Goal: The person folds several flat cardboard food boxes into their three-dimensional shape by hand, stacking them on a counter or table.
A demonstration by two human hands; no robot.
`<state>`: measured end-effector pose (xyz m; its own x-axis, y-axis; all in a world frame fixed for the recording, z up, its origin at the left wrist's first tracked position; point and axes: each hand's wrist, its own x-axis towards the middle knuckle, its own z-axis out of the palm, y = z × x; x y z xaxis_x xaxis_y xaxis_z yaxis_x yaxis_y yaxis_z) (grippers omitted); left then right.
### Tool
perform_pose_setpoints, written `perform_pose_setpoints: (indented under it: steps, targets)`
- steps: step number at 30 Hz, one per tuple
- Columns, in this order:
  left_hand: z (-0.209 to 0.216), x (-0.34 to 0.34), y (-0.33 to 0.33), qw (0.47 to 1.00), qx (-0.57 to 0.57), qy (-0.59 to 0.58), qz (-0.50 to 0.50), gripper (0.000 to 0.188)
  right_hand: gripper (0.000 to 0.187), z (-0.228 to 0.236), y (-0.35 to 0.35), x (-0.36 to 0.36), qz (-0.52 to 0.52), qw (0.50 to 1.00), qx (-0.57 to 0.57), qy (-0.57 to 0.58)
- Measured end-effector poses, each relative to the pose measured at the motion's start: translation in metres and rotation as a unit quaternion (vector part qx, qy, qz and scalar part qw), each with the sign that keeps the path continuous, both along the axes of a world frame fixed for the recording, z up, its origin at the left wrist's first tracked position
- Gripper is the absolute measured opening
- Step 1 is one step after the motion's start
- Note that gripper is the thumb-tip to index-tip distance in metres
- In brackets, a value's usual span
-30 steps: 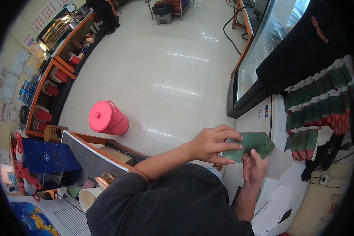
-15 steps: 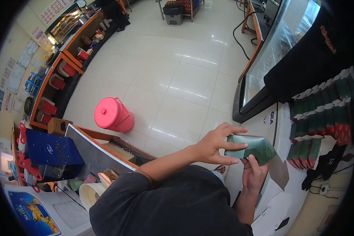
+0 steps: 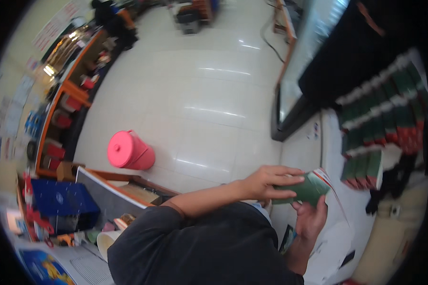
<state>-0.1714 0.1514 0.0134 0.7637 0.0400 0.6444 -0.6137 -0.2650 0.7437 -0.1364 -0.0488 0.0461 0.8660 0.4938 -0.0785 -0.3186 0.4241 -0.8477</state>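
A green paperboard carton [image 3: 303,191] is held between my two hands, above the white top at my right. My left hand [image 3: 271,183] lies over its left side with the fingers stretched across the face. From below and the right, my right hand [image 3: 312,219] grips it, thumb up along the edge. A flap with a white and red edge [image 3: 323,178] sticks out at the carton's right end. Close by, rows of similar green and red cartons [image 3: 361,167] stand packed side by side on the white top.
The white freezer-like top [image 3: 299,152] runs along my right, beside a glass-fronted display cooler [image 3: 290,95] partly covered by black cloth. A pink lidded bucket [image 3: 131,151] stands on the tiled floor. A counter [image 3: 111,192] with a blue machine [image 3: 64,202] is at left. Someone in dark clothes stands far off.
The carton has turned and tilted in my hands, so its red-edged flap now shows at the upper right. The brown flap that hung down is now seen nearly edge-on. The whole view has shifted.
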Motion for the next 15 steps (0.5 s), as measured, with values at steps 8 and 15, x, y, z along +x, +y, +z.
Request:
perform_pose_setpoints:
  steps: [8, 15]
  targets:
    - [0.005, 0.054, -0.044, 0.99, 0.04, 0.079, -0.108, 0.04, 0.019, 0.018, -0.072, 0.058, -0.098, 0.965, -0.229, -0.087]
    - [0.035, 0.109, -0.102, 0.959, 0.269, -0.012, -0.083, 0.035, 0.021, 0.019, -0.138, 0.077, -0.194, 0.955, -0.219, -0.044]
